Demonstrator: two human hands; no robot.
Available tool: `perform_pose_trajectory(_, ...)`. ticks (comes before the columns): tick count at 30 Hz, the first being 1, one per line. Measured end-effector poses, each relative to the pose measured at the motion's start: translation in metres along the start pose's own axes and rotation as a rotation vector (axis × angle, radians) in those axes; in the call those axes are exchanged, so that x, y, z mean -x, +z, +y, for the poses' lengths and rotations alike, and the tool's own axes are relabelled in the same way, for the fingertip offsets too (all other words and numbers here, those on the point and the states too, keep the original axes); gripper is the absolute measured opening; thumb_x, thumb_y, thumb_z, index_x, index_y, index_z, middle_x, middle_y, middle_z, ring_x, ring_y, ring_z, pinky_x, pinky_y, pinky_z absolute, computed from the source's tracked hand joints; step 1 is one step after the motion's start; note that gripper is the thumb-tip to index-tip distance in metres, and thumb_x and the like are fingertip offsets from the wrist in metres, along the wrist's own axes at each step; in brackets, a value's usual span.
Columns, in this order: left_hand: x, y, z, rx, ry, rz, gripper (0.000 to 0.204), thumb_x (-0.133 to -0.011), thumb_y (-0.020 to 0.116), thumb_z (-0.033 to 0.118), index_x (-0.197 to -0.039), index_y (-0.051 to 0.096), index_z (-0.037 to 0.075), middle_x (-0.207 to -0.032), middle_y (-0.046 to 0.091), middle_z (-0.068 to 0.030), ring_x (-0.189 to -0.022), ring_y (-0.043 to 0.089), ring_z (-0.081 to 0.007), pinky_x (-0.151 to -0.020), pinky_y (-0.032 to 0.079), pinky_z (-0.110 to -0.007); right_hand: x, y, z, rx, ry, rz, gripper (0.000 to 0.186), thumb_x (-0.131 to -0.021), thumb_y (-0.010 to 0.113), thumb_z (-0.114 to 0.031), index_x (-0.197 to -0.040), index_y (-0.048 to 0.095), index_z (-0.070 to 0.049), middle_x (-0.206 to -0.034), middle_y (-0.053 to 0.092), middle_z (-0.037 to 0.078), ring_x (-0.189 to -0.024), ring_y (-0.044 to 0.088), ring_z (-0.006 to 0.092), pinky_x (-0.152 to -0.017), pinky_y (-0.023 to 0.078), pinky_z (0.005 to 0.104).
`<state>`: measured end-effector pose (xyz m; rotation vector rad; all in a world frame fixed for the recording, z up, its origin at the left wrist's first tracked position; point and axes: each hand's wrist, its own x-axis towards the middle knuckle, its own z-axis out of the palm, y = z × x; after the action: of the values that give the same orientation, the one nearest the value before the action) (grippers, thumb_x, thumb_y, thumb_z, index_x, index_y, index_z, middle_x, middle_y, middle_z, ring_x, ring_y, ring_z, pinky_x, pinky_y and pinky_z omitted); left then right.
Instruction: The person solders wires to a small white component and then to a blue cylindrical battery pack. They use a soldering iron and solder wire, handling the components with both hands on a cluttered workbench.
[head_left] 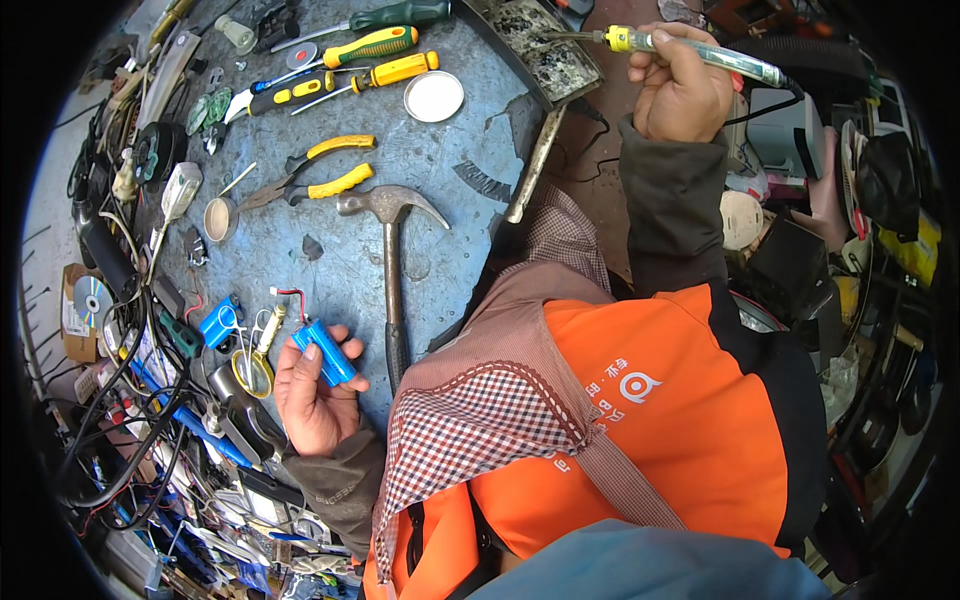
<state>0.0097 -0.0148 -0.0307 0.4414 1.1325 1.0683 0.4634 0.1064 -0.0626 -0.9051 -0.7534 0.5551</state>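
My left hand (312, 408) holds a blue battery pack (325, 354) at the near left of the blue worktop, thumb and fingers closed on its sides. A short red and dark lead with a white plug sticks up from the pack's far end. At the far right my right hand (688, 95) is wrapped round a soldering iron (738, 66) with a see-through handle and a yellow collar. Its tip points left over a grimy, crusted metal tray (506, 52). Another blue pack (219, 322) lies left of my left hand, beside a yellow-rimmed magnifier (253, 373).
A claw hammer (391, 262), yellow-handled pliers (335, 180), several screwdrivers (400, 70), a white round lid (434, 96) and a small round tin (219, 219) lie on the worktop (440, 160). Tangled cables (130, 385) crowd the left. Piled goods (790, 250) stand on the right.
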Motion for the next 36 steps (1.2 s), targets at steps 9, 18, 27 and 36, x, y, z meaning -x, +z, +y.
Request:
perform_pose_trajectory(9, 0.0, 0.0, 0.0, 0.01, -0.004, -0.002, 0.027, -0.106, 0.055, 0.01, -0.127, 0.055, -0.007, -0.116, 0.07, -0.0259, -0.097, 0.077, -0.0325, -0.059, 0.07, -0.04, -0.001, -0.001, 0.0, 0.009, 0.012, 0.013, 0.014, -0.094, 0.057, 0.001, -0.105, 0.061, 0.009, -0.097, 0.071, 0.022, -0.067, 0.067, 0.0214, -0.06, 0.055, 0.0315)
perform_pose_trajectory(18, 0.001, 0.0, 0.001, -0.026, -0.014, 0.004, 0.028, -0.105, 0.056, 0.012, -0.126, 0.056, -0.007, -0.115, 0.071, -0.025, -0.097, 0.077, -0.0312, -0.058, 0.069, -0.038, 0.007, 0.006, -0.005, 0.184, -0.123, -0.07, 0.018, -0.09, 0.064, 0.003, -0.108, 0.062, 0.008, -0.104, 0.073, 0.022, -0.069, 0.068, 0.0202, -0.063, 0.056, 0.0283)
perform_pose_trajectory(27, -0.006, 0.0, 0.011, 0.06, -0.131, -0.081, 0.033, -0.104, 0.059, 0.013, -0.128, 0.059, -0.009, -0.114, 0.073, -0.0208, -0.094, 0.077, -0.0261, -0.064, 0.069, -0.033, 0.031, 0.054, -0.042, -0.439, 0.065, -0.517, 0.029, -0.096, 0.051, -0.01, -0.119, 0.064, 0.003, -0.119, 0.067, 0.029, -0.084, 0.068, 0.0287, -0.069, 0.056, 0.0362)
perform_pose_trajectory(36, -0.006, -0.011, 0.005, 0.184, -0.143, -0.16, 0.031, -0.105, 0.058, 0.012, -0.126, 0.059, -0.011, -0.113, 0.072, -0.0225, -0.095, 0.077, -0.0272, -0.064, 0.07, -0.033, 0.126, 0.169, -0.007, -0.5, 0.38, -0.81, 0.025, -0.087, 0.06, -0.006, -0.11, 0.061, 0.004, -0.107, 0.066, 0.025, -0.071, 0.061, 0.0207, -0.062, 0.051, 0.0309)
